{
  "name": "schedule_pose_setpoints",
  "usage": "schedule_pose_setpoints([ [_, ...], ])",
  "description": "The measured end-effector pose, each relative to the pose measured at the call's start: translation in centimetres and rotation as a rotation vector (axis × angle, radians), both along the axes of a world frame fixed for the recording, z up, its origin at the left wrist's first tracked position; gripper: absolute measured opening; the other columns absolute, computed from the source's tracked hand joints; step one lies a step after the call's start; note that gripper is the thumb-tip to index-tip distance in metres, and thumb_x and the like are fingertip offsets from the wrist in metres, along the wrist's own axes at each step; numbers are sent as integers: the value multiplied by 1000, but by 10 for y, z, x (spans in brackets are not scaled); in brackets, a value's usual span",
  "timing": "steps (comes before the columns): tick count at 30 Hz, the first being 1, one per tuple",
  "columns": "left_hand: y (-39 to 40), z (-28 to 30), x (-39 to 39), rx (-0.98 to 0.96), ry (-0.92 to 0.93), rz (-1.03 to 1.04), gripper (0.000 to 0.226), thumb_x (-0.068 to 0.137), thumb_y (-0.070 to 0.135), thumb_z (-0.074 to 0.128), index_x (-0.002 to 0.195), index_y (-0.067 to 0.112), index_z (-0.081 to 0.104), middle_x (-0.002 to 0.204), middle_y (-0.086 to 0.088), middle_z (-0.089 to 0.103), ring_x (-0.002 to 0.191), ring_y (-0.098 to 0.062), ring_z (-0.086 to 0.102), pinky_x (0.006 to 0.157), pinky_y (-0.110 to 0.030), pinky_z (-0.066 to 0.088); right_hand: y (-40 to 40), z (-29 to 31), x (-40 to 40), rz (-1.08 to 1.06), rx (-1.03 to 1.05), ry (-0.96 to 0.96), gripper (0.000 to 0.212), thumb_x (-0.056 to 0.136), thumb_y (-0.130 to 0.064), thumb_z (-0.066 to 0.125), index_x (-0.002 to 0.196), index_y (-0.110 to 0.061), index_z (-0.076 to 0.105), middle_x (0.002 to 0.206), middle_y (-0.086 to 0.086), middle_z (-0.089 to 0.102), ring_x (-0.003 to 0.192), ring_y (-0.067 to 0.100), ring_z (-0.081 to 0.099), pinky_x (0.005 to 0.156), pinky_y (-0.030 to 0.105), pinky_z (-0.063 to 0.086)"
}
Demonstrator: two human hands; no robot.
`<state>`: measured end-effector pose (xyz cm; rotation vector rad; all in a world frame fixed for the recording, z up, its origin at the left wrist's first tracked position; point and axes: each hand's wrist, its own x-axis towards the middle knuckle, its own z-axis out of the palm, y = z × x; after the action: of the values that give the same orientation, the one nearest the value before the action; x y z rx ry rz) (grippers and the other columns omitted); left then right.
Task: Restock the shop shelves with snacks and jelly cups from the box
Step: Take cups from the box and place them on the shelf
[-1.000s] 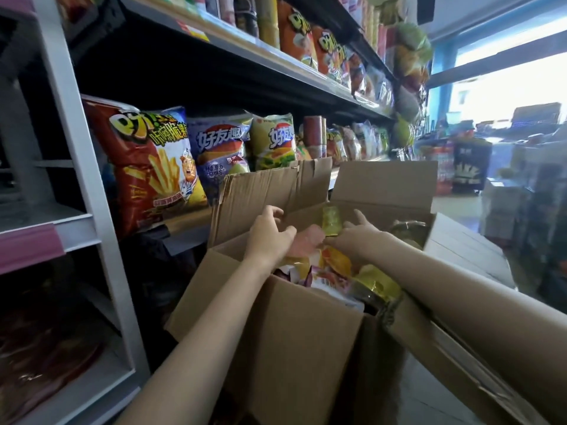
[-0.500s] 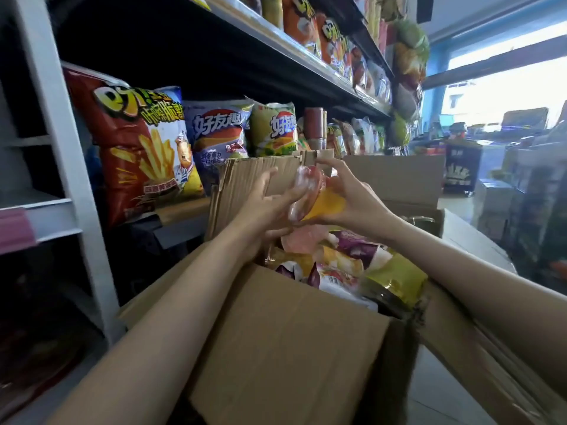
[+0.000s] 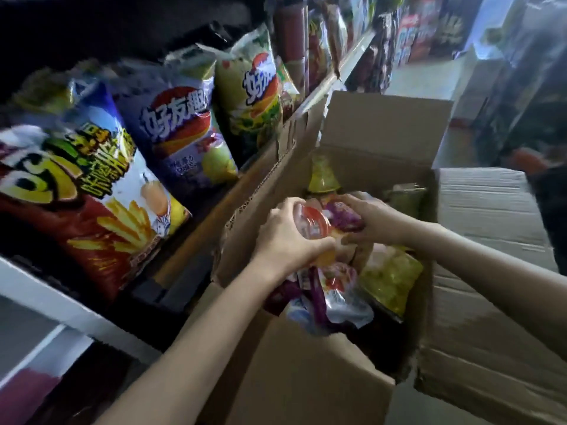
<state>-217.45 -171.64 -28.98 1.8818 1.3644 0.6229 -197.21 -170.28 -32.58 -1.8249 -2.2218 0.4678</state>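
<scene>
Over the open box [image 3: 306, 378], the left hand [image 3: 285, 240] curled around a red-lidded jelly cup [image 3: 313, 225]. Beside it, the right hand [image 3: 372, 219] gripped a purple cup [image 3: 342, 216]. Chip bags [image 3: 184, 139] stood left of the box.

Red fries bag [image 3: 92, 210], purple chip bag [image 3: 181, 127], brown box [image 3: 306, 378]

Dim shop aisle: pale floor [image 3: 420, 78] beyond, stacked cartons [image 3: 478, 84] at right.

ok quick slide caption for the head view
Both hands, left and right, gather jelly cups over the open cardboard box beside stocked snack shelves.
</scene>
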Motion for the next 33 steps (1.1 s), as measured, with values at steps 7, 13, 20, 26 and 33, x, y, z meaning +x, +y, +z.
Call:
schedule_pose_setpoints([
  [7, -8, 25, -10, -79, 39, 64, 82, 64, 34, 81, 134, 31, 40, 127, 4, 43, 119, -11, 43, 98, -20, 33, 108, -14, -35, 29, -176, -54, 55, 86, -32, 63, 134, -11, 46, 128, 16, 54, 117, 32, 52, 95, 35, 41],
  [13, -39, 50, -13, -341, -75, 251, 87, 44, 56, 77, 123, 36, 47, 127, 0, 49, 115, -18, 50, 99, -40, 45, 99, -20, -43, -128, -228, -26, 51, 81, -33, 66, 128, -17, 52, 121, 12, 60, 112, 31, 57, 92, 39, 47],
  [20, -60, 116, -10, -227, -122, 482, 81, 72, 31, 77, 141, 28, 35, 137, -4, 42, 128, -16, 39, 103, -23, 29, 7, 111, -2, -327, -723, 1408, 19, 81, -26, 69, 93, -20, 56, 72, -3, 58, 49, 9, 55, 53, 21, 44],
  [26, -113, 146, -58, -62, -24, 566, 88, 61, 48, 73, 139, 35, 35, 122, 1, 38, 122, -17, 38, 105, -29, 33, -58, 169, -44, 30, -685, 1233, 58, 61, -7, 78, 115, -12, 56, 94, 1, 71, 85, 16, 67, 65, 19, 54],
  [33, -183, 126, -184, 33, 24, 905, 69, 66, 35, 81, 123, 28, 43, 122, 0, 50, 112, -16, 48, 85, -15, 43, -118, 152, -174, 207, -451, 1048, 84, 52, -10, 88, 122, -16, 41, 109, 5, 61, 91, -4, 61, 79, 15, 50],
])
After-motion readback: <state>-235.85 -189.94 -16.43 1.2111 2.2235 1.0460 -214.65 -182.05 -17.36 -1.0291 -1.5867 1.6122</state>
